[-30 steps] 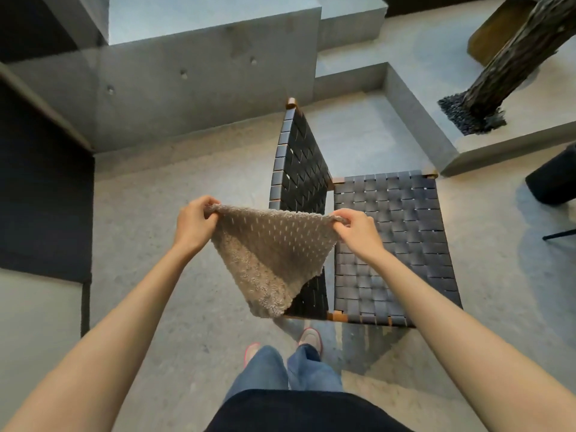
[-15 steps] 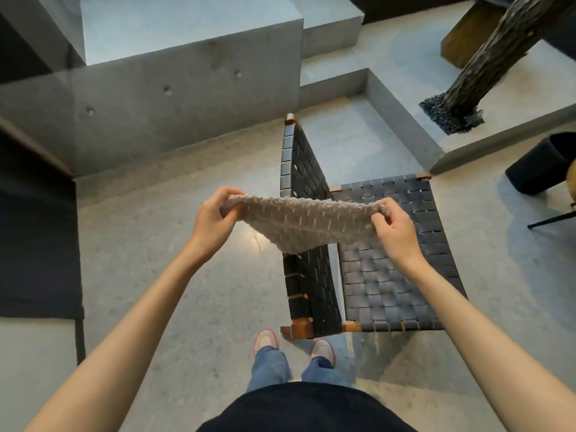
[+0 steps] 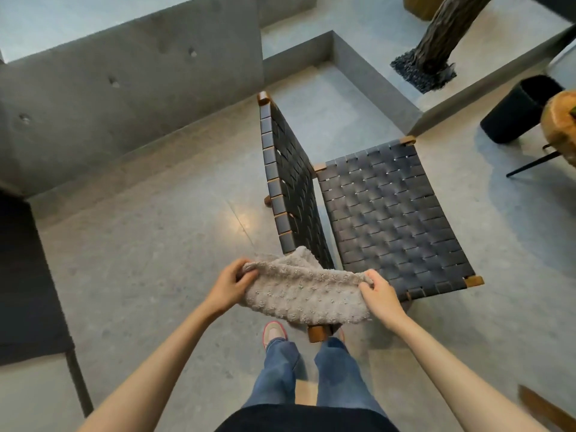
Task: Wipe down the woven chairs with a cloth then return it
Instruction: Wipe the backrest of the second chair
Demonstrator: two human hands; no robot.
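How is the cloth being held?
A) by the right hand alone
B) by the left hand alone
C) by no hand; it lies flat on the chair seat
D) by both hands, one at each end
D: the left hand and the right hand each grip one end of the cloth, which is stretched between them.

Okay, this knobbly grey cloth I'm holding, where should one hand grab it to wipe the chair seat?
Probably the upper edge at its middle, from above. The cloth sags limp between the left hand and right hand, each pinching an end, so gathering the centre should leave a pad underneath for the woven seat.
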